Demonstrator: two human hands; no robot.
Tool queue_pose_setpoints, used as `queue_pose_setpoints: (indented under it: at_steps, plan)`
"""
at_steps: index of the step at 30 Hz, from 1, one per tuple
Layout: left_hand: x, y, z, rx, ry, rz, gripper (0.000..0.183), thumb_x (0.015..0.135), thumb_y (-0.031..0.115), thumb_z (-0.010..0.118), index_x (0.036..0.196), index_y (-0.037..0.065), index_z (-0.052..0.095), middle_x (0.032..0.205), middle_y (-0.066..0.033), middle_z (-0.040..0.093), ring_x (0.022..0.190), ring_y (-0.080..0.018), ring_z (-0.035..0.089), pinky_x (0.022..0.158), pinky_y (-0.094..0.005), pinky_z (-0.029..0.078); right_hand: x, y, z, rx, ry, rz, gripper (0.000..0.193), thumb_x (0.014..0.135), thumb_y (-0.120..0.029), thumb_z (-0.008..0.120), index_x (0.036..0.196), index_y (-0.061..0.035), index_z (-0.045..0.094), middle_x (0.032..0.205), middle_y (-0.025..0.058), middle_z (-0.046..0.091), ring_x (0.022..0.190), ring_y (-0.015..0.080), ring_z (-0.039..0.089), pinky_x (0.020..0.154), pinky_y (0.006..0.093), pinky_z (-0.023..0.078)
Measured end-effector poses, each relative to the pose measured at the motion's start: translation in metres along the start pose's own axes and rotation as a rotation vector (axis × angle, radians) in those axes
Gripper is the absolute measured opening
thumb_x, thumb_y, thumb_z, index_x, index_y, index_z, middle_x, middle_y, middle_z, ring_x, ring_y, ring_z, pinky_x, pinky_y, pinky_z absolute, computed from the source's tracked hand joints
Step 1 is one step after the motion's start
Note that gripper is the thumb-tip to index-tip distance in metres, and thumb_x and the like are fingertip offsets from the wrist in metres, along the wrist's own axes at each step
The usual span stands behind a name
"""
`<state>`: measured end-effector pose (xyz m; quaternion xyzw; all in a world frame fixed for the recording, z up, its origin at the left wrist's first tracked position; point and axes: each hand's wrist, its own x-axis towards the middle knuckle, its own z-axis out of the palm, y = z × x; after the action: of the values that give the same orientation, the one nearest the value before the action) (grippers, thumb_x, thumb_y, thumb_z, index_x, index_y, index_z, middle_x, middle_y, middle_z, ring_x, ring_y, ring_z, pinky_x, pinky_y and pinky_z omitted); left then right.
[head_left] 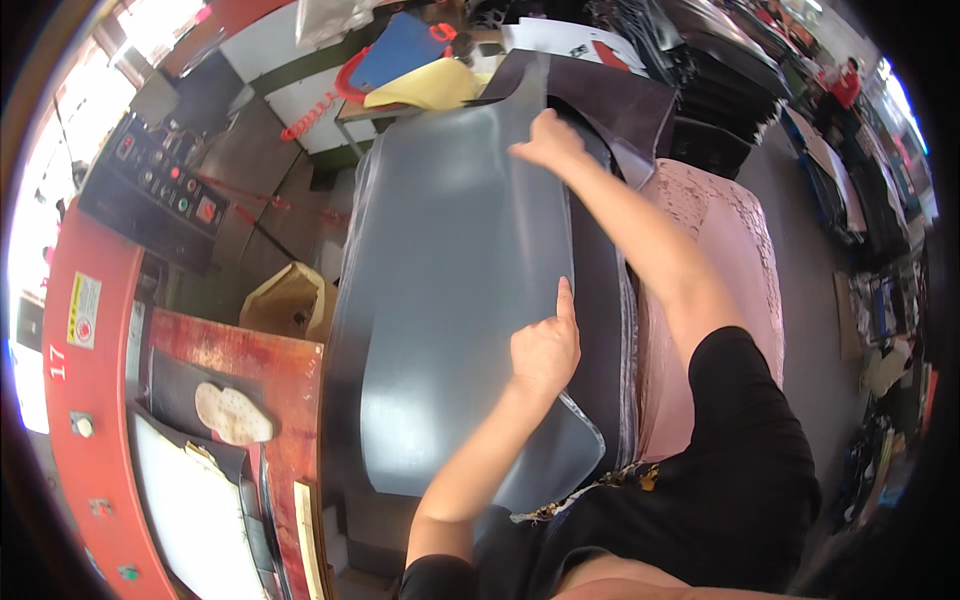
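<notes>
A large, glossy grey leather-like sheet lies over a dark stack in front of me. At its right edge is my left hand, its index finger stretched along the edge and the other fingers curled in on the material. Below that hand, the near right corner of the sheet bends over. My right hand reaches to the far right edge, closed on the sheet with the thumb to the left; its fingers are slightly blurred. Past this hand a narrow part of the sheet stands up.
Pink sheets with a flaky edge lie to the right. A red machine with a control panel stands left, beside a reddish board. Dark hides are piled far right; a yellow cloth lies at the back.
</notes>
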<state>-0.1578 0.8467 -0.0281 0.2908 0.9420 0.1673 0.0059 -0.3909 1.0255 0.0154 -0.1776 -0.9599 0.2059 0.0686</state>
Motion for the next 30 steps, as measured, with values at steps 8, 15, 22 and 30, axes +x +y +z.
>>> queue_pose_setpoints:
  at_steps: [8, 15, 22, 30]
  plan:
    - [-0.065, -0.070, 0.023, -0.326, 0.289, -0.211, 0.053, 0.094, 0.020, 0.055, 0.142, 0.004, 0.039, 0.058, -0.0133, 0.062, 0.050, -0.0347, 0.061, 0.047, -0.0445, 0.048, -0.008, 0.040, 0.035, 0.470, -0.172, -0.074, 0.045, 0.086, -0.037, 0.055, 0.074, 0.0056, 0.064, 0.073, 0.0239, 0.066, 0.056, 0.0329, 0.064, 0.062, 0.0439, 0.051]
    - [-0.115, -0.083, 0.054, -1.012, 0.460, -0.406, 0.047, 0.098, 0.022, 0.053, 0.134, -0.006, 0.041, 0.108, -0.0252, 0.062, 0.099, -0.0328, 0.063, 0.089, -0.0401, 0.048, -0.123, -0.068, 0.079, 0.240, -0.088, -0.316, 0.045, 0.090, -0.042, 0.050, 0.079, -0.0032, 0.070, 0.080, 0.0210, 0.067, 0.080, 0.0424, 0.065, 0.073, 0.0526, 0.051]
    - [-0.160, -0.103, 0.062, -1.398, 0.266, -0.616, 0.044, 0.100, 0.042, 0.046, 0.129, 0.009, 0.045, 0.114, -0.0125, 0.059, 0.102, -0.0210, 0.059, 0.086, -0.0359, 0.048, -0.194, -0.113, 0.094, 0.341, -0.182, -0.735, 0.037, 0.092, -0.033, 0.053, 0.070, -0.0048, 0.062, 0.060, 0.0179, 0.062, 0.056, 0.0386, 0.062, 0.053, 0.0505, 0.048]
    - [-0.051, -0.282, -0.106, -1.815, 0.583, -0.751, 0.058, 0.097, 0.045, 0.049, 0.131, -0.002, 0.048, 0.129, -0.0164, 0.054, 0.118, -0.0306, 0.052, 0.099, -0.0480, 0.042, -0.223, -0.096, 0.093, 0.287, -0.175, -0.992, 0.026, 0.083, -0.024, 0.057, 0.064, -0.0050, 0.055, 0.051, 0.0152, 0.057, 0.046, 0.0346, 0.058, 0.041, 0.0451, 0.042]
